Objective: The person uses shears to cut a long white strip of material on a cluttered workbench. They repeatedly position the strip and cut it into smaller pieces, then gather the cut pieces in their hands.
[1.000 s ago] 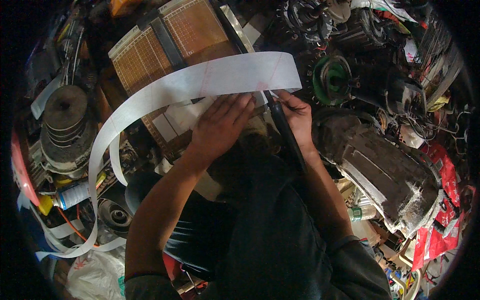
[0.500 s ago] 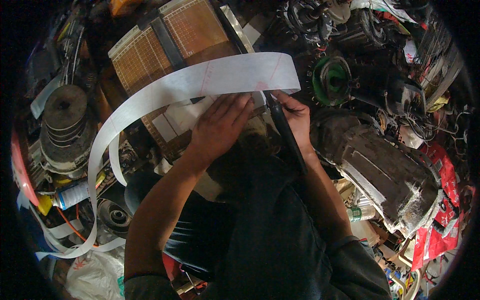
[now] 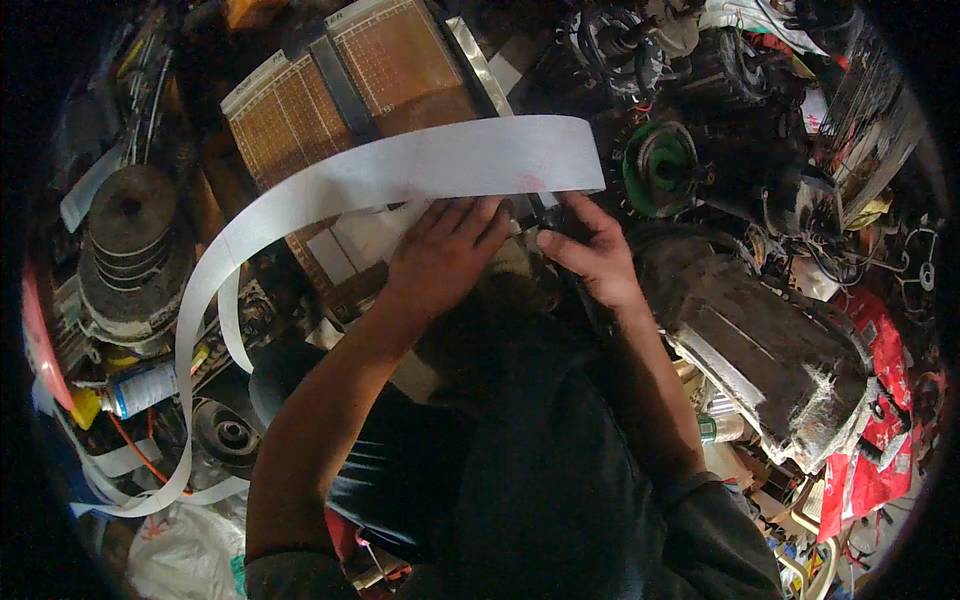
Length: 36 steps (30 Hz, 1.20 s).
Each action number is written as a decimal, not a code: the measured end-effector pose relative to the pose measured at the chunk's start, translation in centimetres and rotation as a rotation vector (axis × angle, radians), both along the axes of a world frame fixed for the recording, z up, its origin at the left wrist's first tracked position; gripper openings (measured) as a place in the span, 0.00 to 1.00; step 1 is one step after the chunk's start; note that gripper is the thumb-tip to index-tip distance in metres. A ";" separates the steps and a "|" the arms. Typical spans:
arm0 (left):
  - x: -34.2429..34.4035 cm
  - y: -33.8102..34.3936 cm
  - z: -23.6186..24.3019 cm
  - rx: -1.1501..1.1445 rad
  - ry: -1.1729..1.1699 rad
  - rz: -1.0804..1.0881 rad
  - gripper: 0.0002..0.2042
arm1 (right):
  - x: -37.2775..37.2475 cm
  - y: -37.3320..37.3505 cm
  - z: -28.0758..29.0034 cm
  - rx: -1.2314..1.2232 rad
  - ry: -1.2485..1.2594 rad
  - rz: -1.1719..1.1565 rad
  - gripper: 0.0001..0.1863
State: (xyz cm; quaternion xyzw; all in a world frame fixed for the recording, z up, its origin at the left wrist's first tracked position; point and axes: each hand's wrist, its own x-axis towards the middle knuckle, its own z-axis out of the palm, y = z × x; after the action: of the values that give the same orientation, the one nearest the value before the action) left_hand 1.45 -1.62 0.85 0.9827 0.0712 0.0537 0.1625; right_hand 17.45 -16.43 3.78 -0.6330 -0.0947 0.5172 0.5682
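White strip [image 3: 430, 160] arches above our trimmer board [image 3: 415, 80], where our left hand [image 3: 440, 250] lies flat, unclenched; we cannot tell whether our right hand [image 3: 603, 260] grasps the black handle [image 3: 549, 214]. Weak left pressure could let the strip shift crookedly.

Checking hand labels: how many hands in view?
2. Left hand: over the near part of the paper cutter. Right hand: by the black handle. No other hand shows; the white strip could hide some fingertips.
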 end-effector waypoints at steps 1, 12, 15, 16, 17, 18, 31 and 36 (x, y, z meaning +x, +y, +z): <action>0.1 0.0 0.0 0.004 -0.032 -0.001 0.20 | 0.0 -0.2 -1.0 0.005 0.014 0.002 0.34; -0.6 -0.2 -0.8 -0.060 -0.053 0.039 0.20 | -1.0 0.5 2.5 0.063 -0.191 -0.004 0.29; -0.5 0.1 -0.1 0.067 -0.057 0.052 0.15 | -0.8 -0.2 1.3 0.015 -0.113 -0.066 0.20; -0.6 0.1 -0.3 0.065 -0.081 0.047 0.15 | -0.7 -0.2 0.8 0.009 -0.088 -0.096 0.19; -0.6 0.1 -0.6 0.062 -0.106 0.042 0.15 | -0.8 -0.3 0.5 0.020 0.057 -0.126 0.18; -0.6 0.1 -0.9 0.060 -0.130 0.035 0.15 | -0.8 0.0 0.3 0.030 0.202 -0.157 0.19; -0.5 -0.2 -1.7 -0.030 -0.100 0.003 0.20 | -0.9 0.6 -3.1 0.048 -0.166 -0.191 0.10; -0.3 0.0 -1.2 -0.081 -0.078 -0.006 0.21 | -1.0 0.7 -3.1 0.018 -0.166 -0.188 0.10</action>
State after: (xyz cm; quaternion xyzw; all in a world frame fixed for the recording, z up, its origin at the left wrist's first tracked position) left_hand 1.11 -1.61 -0.36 0.9727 0.0641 0.0886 0.2049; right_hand 16.46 -15.74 0.72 -0.6746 -0.0863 0.4066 0.6101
